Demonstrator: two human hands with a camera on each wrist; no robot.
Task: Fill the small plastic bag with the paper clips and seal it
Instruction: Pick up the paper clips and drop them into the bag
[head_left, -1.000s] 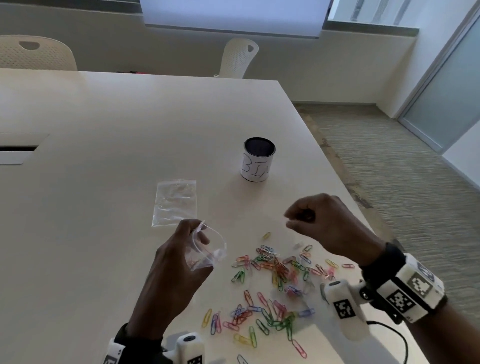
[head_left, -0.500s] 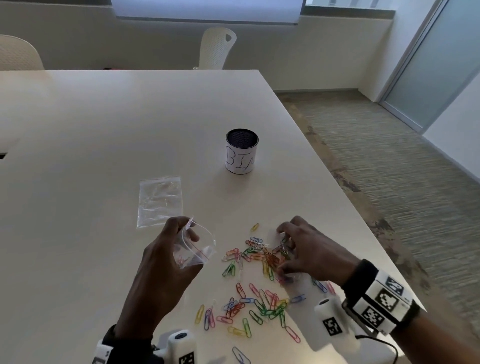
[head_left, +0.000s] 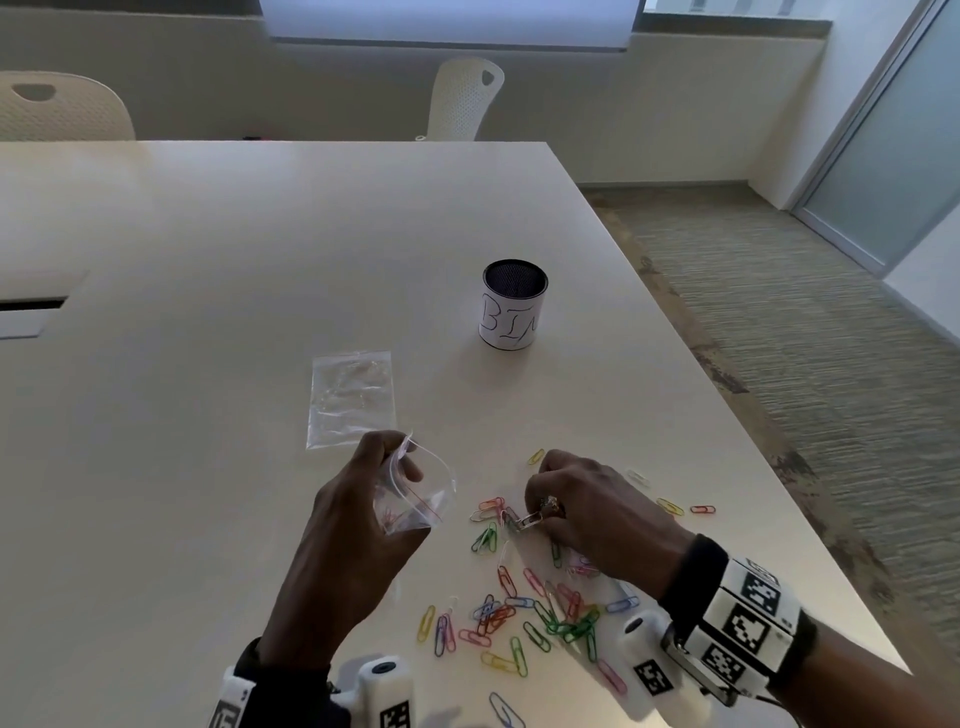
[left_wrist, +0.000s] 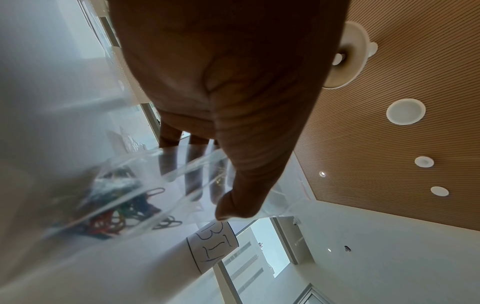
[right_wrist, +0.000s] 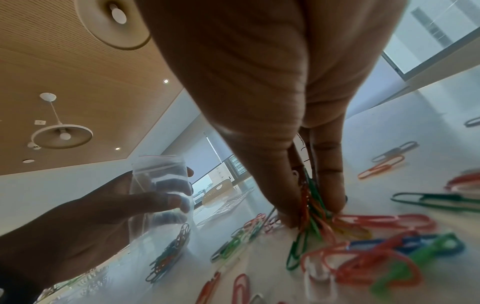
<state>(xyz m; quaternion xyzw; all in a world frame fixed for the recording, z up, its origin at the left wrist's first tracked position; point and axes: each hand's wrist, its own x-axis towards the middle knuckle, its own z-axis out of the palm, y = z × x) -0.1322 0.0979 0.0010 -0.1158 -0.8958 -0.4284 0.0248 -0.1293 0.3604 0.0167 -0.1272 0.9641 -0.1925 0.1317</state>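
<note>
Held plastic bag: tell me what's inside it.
The small plastic bag in the left hand holds a few coloured paper clips at its bottom; fingers and glare prevent a count.

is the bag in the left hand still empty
No, the small plastic bag in the left hand already holds several paper clips.

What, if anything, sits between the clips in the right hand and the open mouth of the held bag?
Nothing visible. The right hand pinches paper clips on the table; the left hand holds the small bag open beside it, with only bare tabletop and loose clips between.
</note>
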